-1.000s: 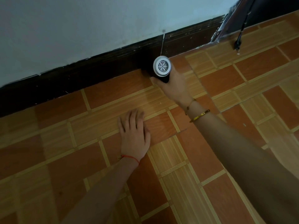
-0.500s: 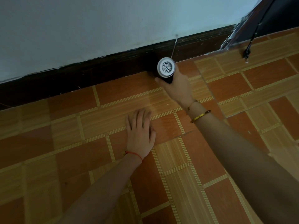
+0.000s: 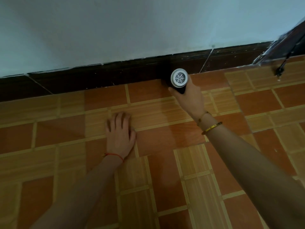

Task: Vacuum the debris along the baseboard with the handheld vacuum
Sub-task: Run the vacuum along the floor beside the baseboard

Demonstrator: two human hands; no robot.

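My right hand (image 3: pixel 189 96) fingers grip the handheld vacuum (image 3: pixel 178 80): black body, white round grille cap facing me, nose beyond my fingers against the dark baseboard (image 3: pixel 115 75). Left hand (image 3: pixel 119 134) fingers flat, open on the floor (image 3: pixel 206 171).

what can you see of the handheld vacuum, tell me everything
The handheld vacuum is a short cylinder with a dark body and a white round end cap, plastic by the look, holding a grey web-patterned grille that faces the camera. The right hand grips the body from below. Its far end points at the foot of the dark baseboard; the nozzle is hidden.
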